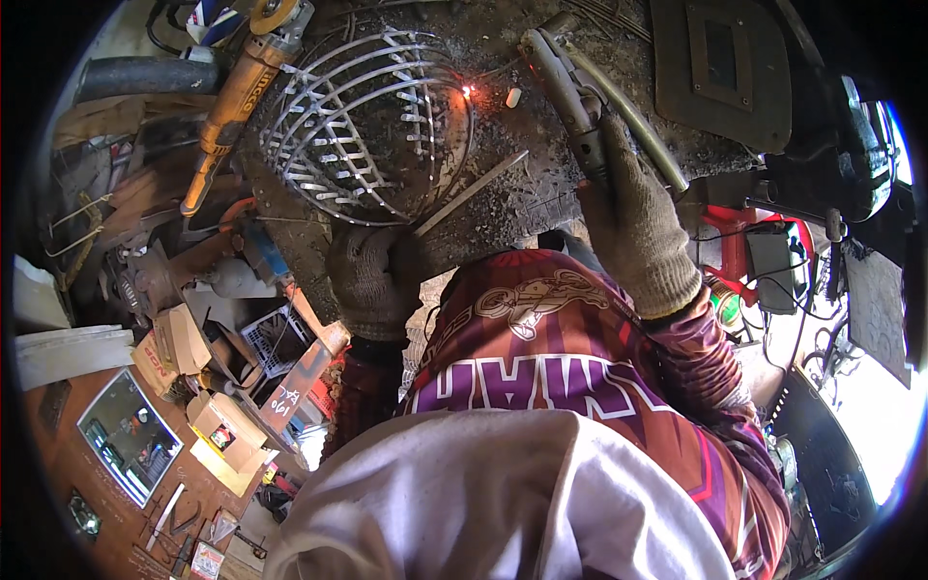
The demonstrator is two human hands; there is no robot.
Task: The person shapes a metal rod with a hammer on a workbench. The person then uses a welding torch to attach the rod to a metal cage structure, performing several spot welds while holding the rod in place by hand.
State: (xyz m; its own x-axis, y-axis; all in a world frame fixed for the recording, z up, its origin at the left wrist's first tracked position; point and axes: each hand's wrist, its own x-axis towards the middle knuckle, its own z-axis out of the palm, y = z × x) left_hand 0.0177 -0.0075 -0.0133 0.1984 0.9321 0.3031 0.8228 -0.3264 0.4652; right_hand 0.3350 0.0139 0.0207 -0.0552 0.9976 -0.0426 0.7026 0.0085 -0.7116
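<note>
Our gloved right hand [633,227] with fingers closed around welding torch [570,82], gloved left hand [372,275] gripping edge of worktop [503,208], round wire basket [362,126] on worktop, glowing weld spot [468,92] at its rim, orange angle grinder [237,101] just beside

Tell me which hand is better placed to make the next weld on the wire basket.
Right, probably. The right hand grips the welding torch, whose tip sits near the glowing spot on the wire basket. The left hand rests at the workbench edge, steadying only.
</note>
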